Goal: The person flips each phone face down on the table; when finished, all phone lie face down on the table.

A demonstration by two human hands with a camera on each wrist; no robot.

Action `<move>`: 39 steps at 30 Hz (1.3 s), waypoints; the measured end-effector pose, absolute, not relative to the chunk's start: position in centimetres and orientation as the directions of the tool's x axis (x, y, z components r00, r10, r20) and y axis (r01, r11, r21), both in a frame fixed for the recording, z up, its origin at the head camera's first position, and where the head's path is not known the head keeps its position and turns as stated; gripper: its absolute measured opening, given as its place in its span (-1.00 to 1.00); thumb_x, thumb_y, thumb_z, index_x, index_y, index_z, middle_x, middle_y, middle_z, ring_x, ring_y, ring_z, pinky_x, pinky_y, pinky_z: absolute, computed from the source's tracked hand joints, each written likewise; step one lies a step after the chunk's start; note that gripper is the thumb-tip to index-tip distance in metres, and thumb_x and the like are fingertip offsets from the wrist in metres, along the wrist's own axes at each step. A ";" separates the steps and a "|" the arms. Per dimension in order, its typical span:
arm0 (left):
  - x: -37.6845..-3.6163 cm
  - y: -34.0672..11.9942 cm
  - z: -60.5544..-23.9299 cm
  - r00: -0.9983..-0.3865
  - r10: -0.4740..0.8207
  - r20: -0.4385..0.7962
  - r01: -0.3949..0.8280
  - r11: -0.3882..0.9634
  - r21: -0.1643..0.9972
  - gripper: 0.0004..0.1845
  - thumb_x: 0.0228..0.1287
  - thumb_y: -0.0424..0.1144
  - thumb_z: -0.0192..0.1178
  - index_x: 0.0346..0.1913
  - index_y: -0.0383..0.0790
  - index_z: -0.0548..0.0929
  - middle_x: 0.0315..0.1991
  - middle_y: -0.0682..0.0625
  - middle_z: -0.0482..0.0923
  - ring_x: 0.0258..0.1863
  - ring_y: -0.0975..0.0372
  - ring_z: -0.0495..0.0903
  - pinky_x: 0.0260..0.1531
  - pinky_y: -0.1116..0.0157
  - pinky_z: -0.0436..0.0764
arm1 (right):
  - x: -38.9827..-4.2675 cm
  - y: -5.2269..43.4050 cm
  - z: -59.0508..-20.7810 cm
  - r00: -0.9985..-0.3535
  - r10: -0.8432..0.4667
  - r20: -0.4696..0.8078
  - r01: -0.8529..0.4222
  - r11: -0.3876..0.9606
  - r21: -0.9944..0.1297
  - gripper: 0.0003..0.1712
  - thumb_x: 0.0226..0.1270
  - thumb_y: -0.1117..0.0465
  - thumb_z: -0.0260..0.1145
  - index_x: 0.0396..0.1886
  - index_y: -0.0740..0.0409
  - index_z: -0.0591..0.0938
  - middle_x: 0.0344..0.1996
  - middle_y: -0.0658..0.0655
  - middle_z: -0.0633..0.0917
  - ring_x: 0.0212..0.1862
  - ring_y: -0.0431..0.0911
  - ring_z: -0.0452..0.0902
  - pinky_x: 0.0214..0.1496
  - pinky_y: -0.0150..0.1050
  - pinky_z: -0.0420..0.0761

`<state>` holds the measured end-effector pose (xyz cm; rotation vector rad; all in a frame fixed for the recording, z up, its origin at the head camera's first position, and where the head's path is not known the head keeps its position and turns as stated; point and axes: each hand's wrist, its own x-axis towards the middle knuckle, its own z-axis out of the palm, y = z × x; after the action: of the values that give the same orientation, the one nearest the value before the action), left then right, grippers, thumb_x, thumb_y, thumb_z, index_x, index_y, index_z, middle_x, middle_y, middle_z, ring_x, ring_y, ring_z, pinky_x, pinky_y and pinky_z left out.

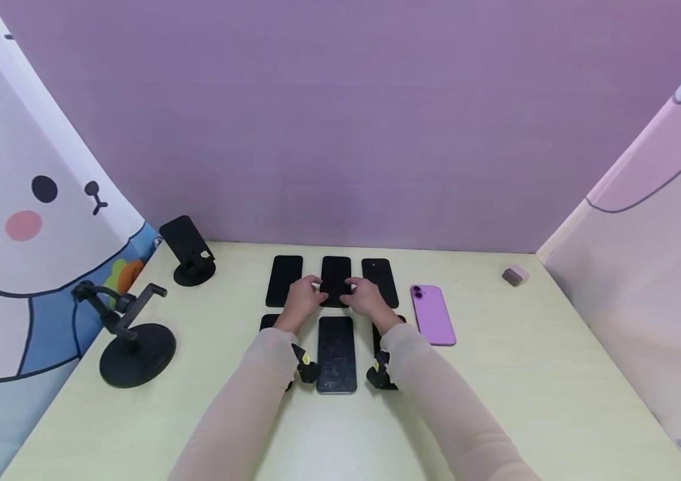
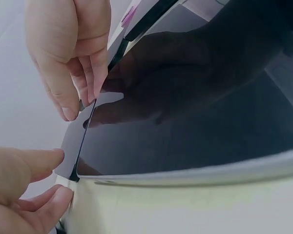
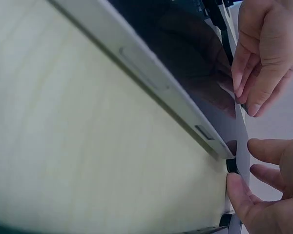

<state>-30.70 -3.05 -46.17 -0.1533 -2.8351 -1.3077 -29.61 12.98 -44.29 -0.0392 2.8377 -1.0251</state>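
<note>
Six black phones lie in two rows of three on the pale table point(image 1: 557, 374). Both hands meet at the near end of the middle back-row phone point(image 1: 336, 274). My left hand point(image 1: 302, 300) pinches its near left corner between thumb and forefinger, which shows in the left wrist view as left hand point(image 2: 24, 195) on the phone's edge point(image 2: 75, 141). My right hand point(image 1: 367, 298) curls its fingertips onto the right side, also visible as right hand point(image 3: 268, 195). The front middle phone point(image 1: 336, 354), with a silvery rim, lies between my wrists and fills both wrist views point(image 2: 195, 112) point(image 3: 185, 58).
A purple phone point(image 1: 433, 314) lies face down right of the rows. Two black phone stands are at the left, one at the back point(image 1: 190, 252) and one nearer point(image 1: 133, 334). A small pinkish block point(image 1: 515, 275) sits at the far right. Cloth walls enclose the table.
</note>
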 end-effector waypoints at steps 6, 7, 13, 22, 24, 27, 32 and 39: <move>-30.9 -2.8 -46.7 -0.995 0.085 0.050 0.092 0.639 0.764 -0.66 0.19 -0.34 0.35 0.03 -0.37 0.65 -0.21 -0.20 0.66 -0.22 0.04 0.63 -0.23 0.14 0.60 | -29.9 12.8 -44.6 -0.993 -0.025 -0.118 0.060 0.751 -0.657 -0.50 0.32 0.23 0.34 0.25 0.21 0.55 -0.03 0.27 0.67 -0.02 0.07 0.60 -0.07 -0.11 0.59; -30.9 -2.8 -46.7 -0.995 0.085 0.052 0.095 0.639 0.763 -0.67 0.19 -0.35 0.35 0.02 -0.37 0.66 -0.21 -0.20 0.67 -0.23 0.04 0.64 -0.23 0.14 0.60 | -30.0 12.7 -44.7 -0.993 -0.018 -0.115 0.062 0.751 -0.657 -0.51 0.31 0.23 0.35 0.23 0.21 0.57 -0.05 0.26 0.67 -0.04 0.05 0.61 -0.09 -0.13 0.59; -30.8 -2.4 -46.5 -0.994 0.094 0.060 0.107 0.637 0.764 -0.72 0.19 -0.38 0.34 -0.04 -0.38 0.70 -0.13 -0.19 0.66 -0.14 0.04 0.63 -0.15 0.14 0.59 | -30.1 12.7 -44.7 -0.994 0.035 -0.100 0.093 0.744 -0.662 -0.52 0.26 0.28 0.38 0.19 0.23 0.60 -0.20 0.21 0.70 -0.25 -0.02 0.61 -0.22 -0.19 0.57; -30.5 -2.6 -46.4 -0.995 0.092 0.039 0.089 0.633 0.769 -0.70 0.23 -0.37 0.33 0.01 -0.38 0.69 -0.04 -0.19 0.66 -0.01 0.00 0.60 -0.05 0.11 0.57 | -29.7 12.3 -44.7 -0.995 0.029 -0.094 0.086 0.716 -0.693 -0.50 0.29 0.32 0.34 0.24 0.26 0.56 0.05 0.31 0.62 -0.16 0.06 0.61 -0.27 -0.20 0.56; -30.4 -2.7 -46.3 -0.996 0.088 0.029 0.078 0.631 0.772 -0.69 0.24 -0.37 0.32 0.03 -0.38 0.68 -0.03 -0.19 0.65 0.01 0.00 0.59 -0.04 0.10 0.57 | -29.7 12.2 -44.8 -0.995 0.025 -0.097 0.086 0.707 -0.702 -0.50 0.30 0.32 0.33 0.25 0.27 0.55 0.06 0.32 0.61 -0.15 0.06 0.61 -0.29 -0.21 0.55; -30.3 -2.8 -46.3 -0.996 0.084 0.013 0.063 0.625 0.778 -0.69 0.25 -0.36 0.31 0.05 -0.38 0.67 0.00 -0.20 0.64 0.02 0.00 0.59 -0.03 0.10 0.57 | -29.6 12.2 -44.8 -0.995 0.027 -0.101 0.091 0.695 -0.713 -0.49 0.30 0.33 0.32 0.26 0.26 0.54 0.07 0.32 0.61 -0.17 0.03 0.61 -0.34 -0.24 0.53; -30.4 -2.8 -46.3 -0.997 0.082 -0.004 0.048 0.619 0.784 -0.68 0.26 -0.36 0.31 0.06 -0.38 0.67 0.01 -0.19 0.64 0.02 0.00 0.59 -0.03 0.12 0.57 | -29.6 12.1 -44.8 -0.993 0.039 -0.107 0.106 0.670 -0.734 -0.50 0.30 0.35 0.31 0.25 0.25 0.55 0.06 0.32 0.61 -0.41 -0.09 0.56 -0.45 -0.31 0.44; -30.5 -3.0 -46.6 -0.996 0.086 0.015 0.065 0.616 0.785 -0.70 0.22 -0.36 0.33 0.01 -0.39 0.69 -0.05 -0.19 0.67 -0.05 0.03 0.63 -0.08 0.15 0.59 | -29.7 12.2 -44.8 -0.992 0.056 -0.116 0.124 0.659 -0.742 -0.51 0.30 0.34 0.32 0.24 0.22 0.56 0.09 0.32 0.60 -0.33 -0.05 0.60 -0.41 -0.28 0.47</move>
<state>-30.52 -2.96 -46.60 -0.1326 -2.8455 -1.3819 -29.70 12.19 -44.77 0.1517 2.7856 -1.2544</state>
